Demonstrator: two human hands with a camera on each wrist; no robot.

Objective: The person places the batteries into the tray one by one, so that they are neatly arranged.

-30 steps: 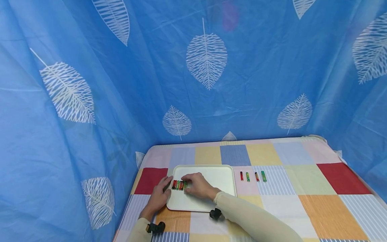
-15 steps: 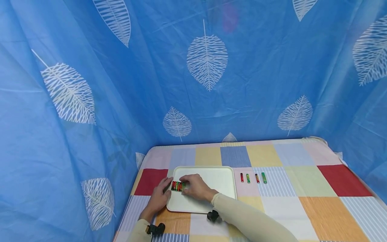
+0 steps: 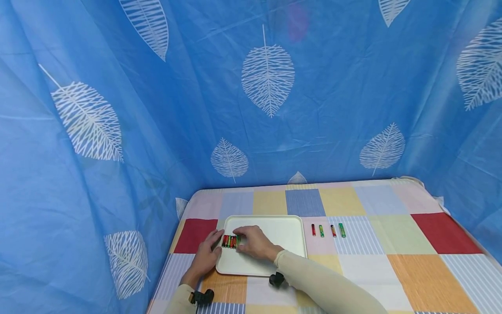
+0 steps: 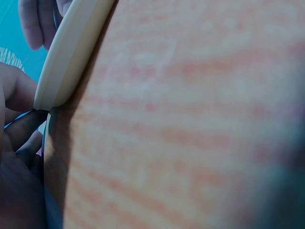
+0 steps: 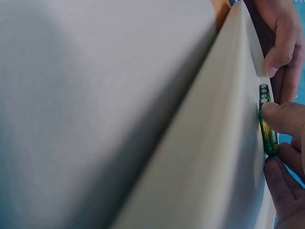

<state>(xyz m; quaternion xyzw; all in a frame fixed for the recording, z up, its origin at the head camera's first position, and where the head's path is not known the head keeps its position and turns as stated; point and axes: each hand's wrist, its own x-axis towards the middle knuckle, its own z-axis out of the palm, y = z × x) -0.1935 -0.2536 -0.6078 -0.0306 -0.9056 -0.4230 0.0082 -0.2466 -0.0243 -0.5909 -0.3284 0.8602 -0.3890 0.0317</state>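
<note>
We see a blue leaf-print curtain [image 3: 188, 109] at the far side and a patchwork tablecloth [image 3: 366, 270] before it. The cloth carries a cream tray [image 3: 274, 226]. At the tray's left rim, the left hand [image 3: 205, 253] has its thumb and fingers apart. The right hand [image 3: 256, 244] pinches a green battery [image 5: 268, 131], thumb at its near end, fingers at its far end. This unit forms the right end of the battery row [image 3: 228, 241], inside the tray at left. The right wrist view adds its yellow panel and its neighbours' round end faces. Four loose batteries [image 3: 342, 230], right of the tray, appear in the head view alone. We read all long axes as near to far.
</note>
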